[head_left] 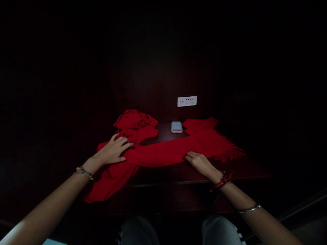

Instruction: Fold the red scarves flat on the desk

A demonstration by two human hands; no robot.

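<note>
A long red scarf (pixel 163 153) with a fringed right end lies across a dark reddish shelf, its left part hanging down over the front edge. My left hand (pixel 113 149) rests on the scarf's left part, fingers spread and palm down. At the near edge of the scarf, right of its middle, my right hand (pixel 199 163) has curled fingers closed on the cloth. Behind my left hand sits a crumpled heap of red cloth (pixel 135 124). A folded red piece (pixel 200 125) lies behind the scarf's right part; whether it is separate, I cannot tell.
Toward the back of the shelf (pixel 166 137) lies a small, pale, blurred-out item (pixel 176 127). A white wall socket (pixel 187 101) is set in the dark back panel above it. My knees (pixel 139 231) are below the shelf's front edge. Both sides are very dark.
</note>
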